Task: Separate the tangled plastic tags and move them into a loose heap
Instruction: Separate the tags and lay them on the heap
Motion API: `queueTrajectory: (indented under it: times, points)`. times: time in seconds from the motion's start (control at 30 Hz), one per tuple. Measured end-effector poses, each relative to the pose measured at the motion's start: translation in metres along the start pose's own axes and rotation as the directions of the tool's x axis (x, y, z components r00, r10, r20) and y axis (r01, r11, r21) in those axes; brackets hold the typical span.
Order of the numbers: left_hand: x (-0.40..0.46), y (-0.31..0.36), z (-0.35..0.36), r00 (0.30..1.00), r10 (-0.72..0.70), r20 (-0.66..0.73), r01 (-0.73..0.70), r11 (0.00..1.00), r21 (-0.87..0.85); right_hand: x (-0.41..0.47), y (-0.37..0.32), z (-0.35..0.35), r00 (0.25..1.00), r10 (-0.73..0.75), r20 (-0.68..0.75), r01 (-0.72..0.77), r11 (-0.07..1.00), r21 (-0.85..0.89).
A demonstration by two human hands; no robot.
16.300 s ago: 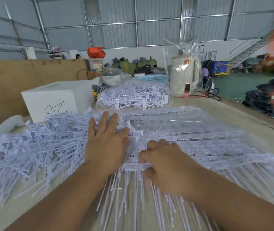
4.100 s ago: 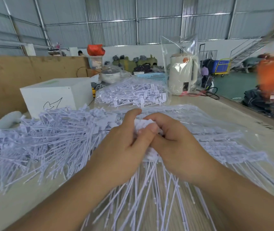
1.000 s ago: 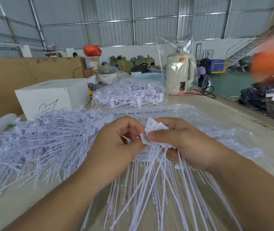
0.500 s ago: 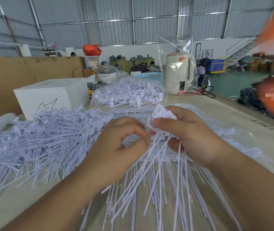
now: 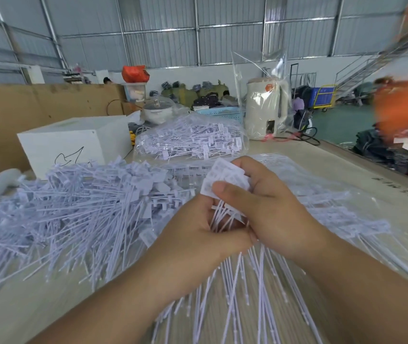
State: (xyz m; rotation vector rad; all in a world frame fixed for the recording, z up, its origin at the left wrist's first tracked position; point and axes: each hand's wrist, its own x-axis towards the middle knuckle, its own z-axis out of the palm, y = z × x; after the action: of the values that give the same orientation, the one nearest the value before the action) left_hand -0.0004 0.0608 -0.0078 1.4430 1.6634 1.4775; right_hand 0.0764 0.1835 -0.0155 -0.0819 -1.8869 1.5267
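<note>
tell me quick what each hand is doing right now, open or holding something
Left hand: curled around the thin stems of the bunch of tags.
Right hand: pinching the flat heads of the same bunch between thumb and fingers.

1. White box (image 5: 73,142) with a black scribble, back left on the table (image 5: 362,184).
2. Cream kettle (image 5: 265,108) inside a clear bag, back centre, black cord (image 5: 305,139) beside it.
3. Cardboard sheet (image 5: 24,108) standing far left.
4. Blue basket (image 5: 223,112) behind.
5. Lidded pot (image 5: 157,110) in plastic.
6. Blue-yellow cart (image 5: 323,96) and metal stairs (image 5: 362,73), far right.
</note>
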Motion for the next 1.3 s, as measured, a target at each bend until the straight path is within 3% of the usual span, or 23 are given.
queueTrajectory:
  times: [0.13,0.27,0.37,0.47,0.6,0.7,0.87,0.97,1.1,1.17,1.3]
  points:
    - [0.001,-0.005,-0.003,0.999,-0.048,-0.020,0.047,0.998,-0.030,-0.001,-0.001,0.001,0.999,0.031,0.020,-0.030,0.999,-0.044]
    - [0.006,-0.006,-0.004,0.983,-0.051,-0.174,0.039,0.997,-0.069,0.000,-0.003,-0.003,0.993,0.102,0.065,-0.094,0.989,-0.112]
    - [0.011,-0.005,-0.011,0.952,-0.125,-0.280,0.042,0.958,-0.285,-0.001,-0.009,-0.009,0.972,0.213,0.096,-0.200,0.971,-0.130]
    - [0.012,-0.006,-0.019,0.961,-0.152,-0.231,0.035,0.897,-0.441,-0.002,-0.013,-0.013,0.963,0.207,0.172,-0.174,0.966,-0.190]
    - [0.013,-0.010,-0.022,0.977,-0.212,-0.026,0.170,0.843,-0.511,-0.003,-0.013,-0.008,0.947,0.180,0.266,-0.113,0.962,-0.250]
    - [0.013,-0.009,-0.019,0.972,-0.219,-0.082,0.154,0.865,-0.478,-0.006,-0.016,-0.003,0.935,0.131,0.328,-0.054,0.971,-0.232]
    - [0.014,-0.007,-0.010,0.949,-0.168,-0.267,0.030,0.891,-0.454,-0.009,-0.013,0.012,0.983,0.100,0.153,-0.066,0.974,-0.215]
    - [0.013,-0.005,-0.006,0.915,-0.194,-0.353,0.017,0.894,-0.447,-0.014,-0.013,0.029,0.998,0.006,0.055,0.009,0.964,-0.265]
    - [0.018,-0.004,-0.021,0.867,-0.382,-0.318,0.012,0.656,-0.754,-0.012,-0.013,0.029,0.966,-0.076,-0.248,0.029,0.982,-0.187]
    - [0.019,-0.003,-0.031,0.879,-0.377,-0.290,0.045,0.673,-0.739,-0.007,-0.016,0.017,0.960,-0.091,-0.265,0.055,0.988,-0.141]
    - [0.015,-0.005,-0.022,0.951,-0.241,-0.194,0.118,0.863,-0.491,-0.010,-0.013,0.014,0.999,-0.040,0.009,0.041,0.988,-0.147]
